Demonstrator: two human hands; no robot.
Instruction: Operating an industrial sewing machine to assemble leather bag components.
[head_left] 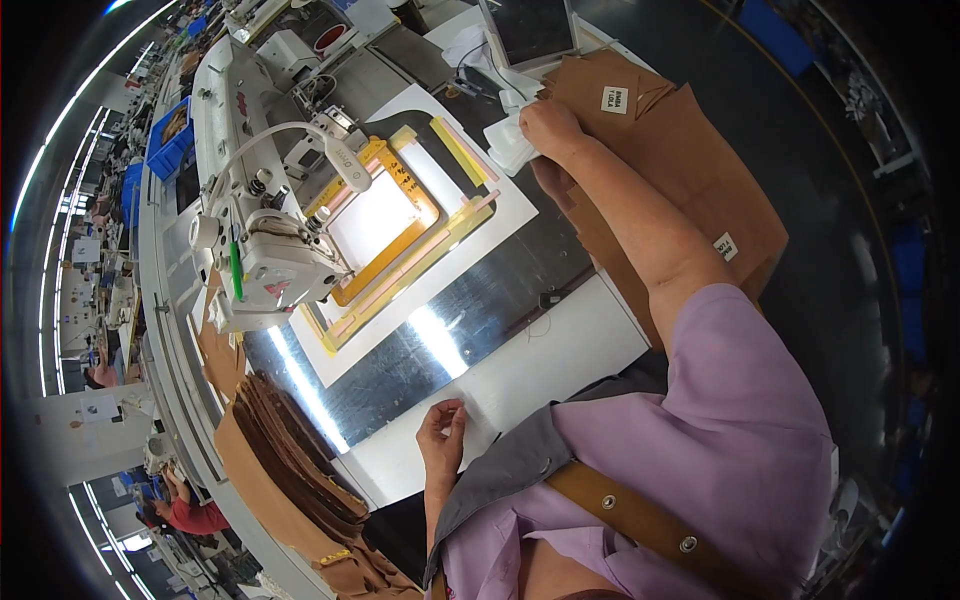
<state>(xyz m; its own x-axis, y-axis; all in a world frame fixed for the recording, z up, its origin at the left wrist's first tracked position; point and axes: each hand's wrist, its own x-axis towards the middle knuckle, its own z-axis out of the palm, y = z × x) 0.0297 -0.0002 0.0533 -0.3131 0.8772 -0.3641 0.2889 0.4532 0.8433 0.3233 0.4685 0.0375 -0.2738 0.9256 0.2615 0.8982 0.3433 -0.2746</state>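
My right hand [548, 131] reaches to the upper right, fingers curled at small white pieces [508, 148] beside brown sheets [715, 170] with white labels; what it grips, if anything, is unclear. My left hand [442, 435] is low at the white table edge [395, 445], fingers loosely bent and apart, holding nothing visible. Left of centre stands a white sewing machine [265, 265] with a yellow frame [425, 205] under its head, on a white sheet [505, 225] edged with tape over the steel bed [390, 355].
A thick stack of brown pieces [275, 455] sits at the lower left. Blue bins [168, 135] are beyond the machine. A dark screen [525, 25] stands at the back. A co-worker in red [195, 515] works at the far left. A dark aisle runs along the right.
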